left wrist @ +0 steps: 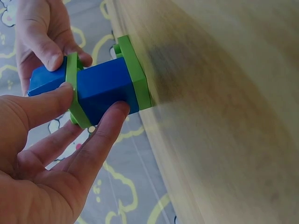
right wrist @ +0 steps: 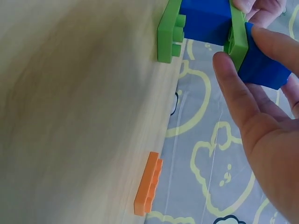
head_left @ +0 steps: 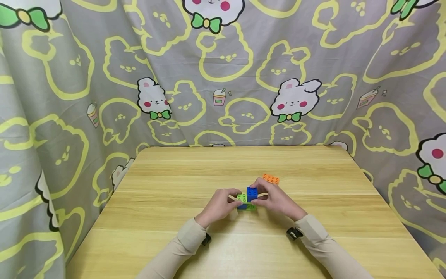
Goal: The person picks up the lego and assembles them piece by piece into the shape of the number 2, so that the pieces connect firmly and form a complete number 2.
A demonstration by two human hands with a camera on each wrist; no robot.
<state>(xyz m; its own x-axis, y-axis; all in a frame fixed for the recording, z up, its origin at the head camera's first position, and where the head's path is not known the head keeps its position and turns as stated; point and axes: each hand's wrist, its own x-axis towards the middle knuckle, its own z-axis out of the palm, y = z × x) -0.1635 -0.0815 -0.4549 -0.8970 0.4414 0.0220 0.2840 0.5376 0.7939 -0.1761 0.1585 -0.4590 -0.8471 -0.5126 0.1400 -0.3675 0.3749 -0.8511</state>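
Note:
A small toy brick stack stands on the wooden table, held between both hands. Its lower green brick (left wrist: 137,74) is thin and lies on the tabletop. A lower blue brick (left wrist: 105,87) sits on that, and an upper green brick (head_left: 241,198) lies across it. At the top right is the upper blue brick (head_left: 252,195). My left hand (head_left: 218,203) pinches the stack, thumb and fingers at the upper green and lower blue bricks. The right hand (head_left: 277,200) grips the upper blue brick between thumb and fingers, one fingertip near the upper green brick's edge.
An orange brick (head_left: 271,178) with studs up lies just behind the right hand. The wooden table (head_left: 167,170) reaches back to a grey patterned curtain (head_left: 188,62), which also hangs along both sides.

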